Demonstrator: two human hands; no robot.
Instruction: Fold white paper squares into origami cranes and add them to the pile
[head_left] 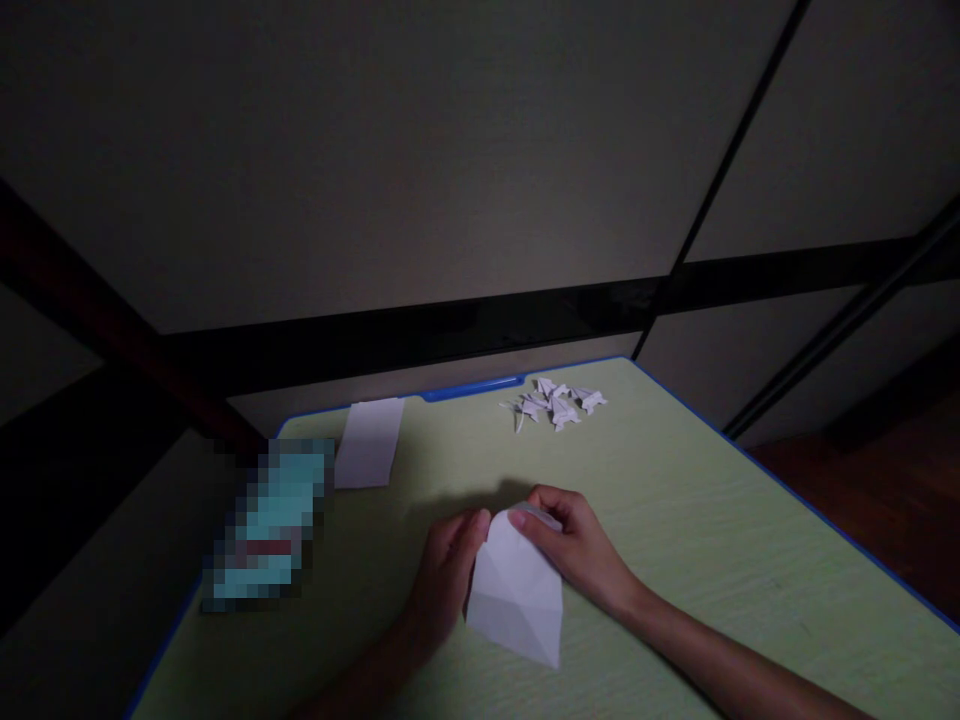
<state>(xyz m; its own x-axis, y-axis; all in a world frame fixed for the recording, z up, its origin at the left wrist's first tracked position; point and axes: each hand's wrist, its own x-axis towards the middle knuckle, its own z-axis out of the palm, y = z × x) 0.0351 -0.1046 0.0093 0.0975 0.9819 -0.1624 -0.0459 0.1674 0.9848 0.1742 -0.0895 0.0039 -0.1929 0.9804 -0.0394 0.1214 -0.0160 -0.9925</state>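
A white sheet of paper (519, 598) with diagonal and crosswise creases is held up over the middle of the table's near side. My left hand (448, 562) pinches its upper left edge, the thumb on top. At the upper right, my right hand (571, 535) grips the same paper, its thumb pressed on the face and its fingers behind. The paper's top edge curls over between both thumbs. Its lower end points toward me, loose. The fingers behind the paper are partly hidden.
Several small folded paper figures (562, 408) lie at the table's far side. A stack of white paper strips (371, 443) is at the far left, beside a blurred teal item (274, 520). The green table (675, 480) has a blue edge and handle (474, 388), close to dark cabinet panels (420, 180).
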